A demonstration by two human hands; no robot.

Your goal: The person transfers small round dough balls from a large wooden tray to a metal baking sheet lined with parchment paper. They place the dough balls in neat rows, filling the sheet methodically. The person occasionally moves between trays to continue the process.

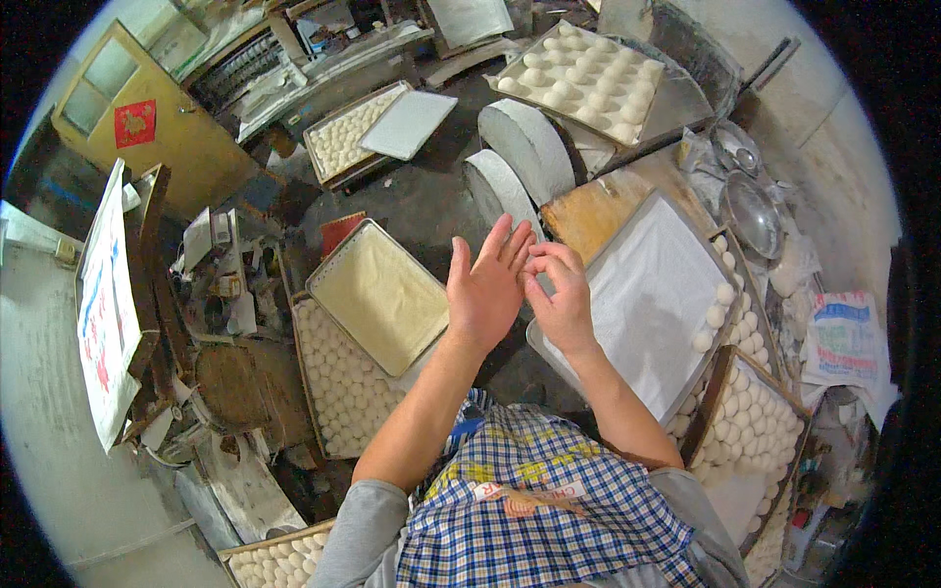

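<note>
My left hand [487,290] is held up with its palm showing and its fingers apart, holding nothing. Close beside it, my right hand [560,294] has bent fingers near the left fingertips; whether something small is between them cannot be told. Under and right of my right hand lies a paper-lined tray [647,294], with a few round dough balls [715,317] along its right edge. To the left of my hands, a metal tray with a yellowish surface [382,294] rests over a wooden tray of many small dough balls [342,389].
Large dough pieces fill a tray [507,71] at the upper right. Two round, white-dusted objects [526,143] stand ahead. More wooden trays [709,400] of dough balls are at the right. Metal bowls [751,213] lie beyond them. A yellow door [165,147] is far left.
</note>
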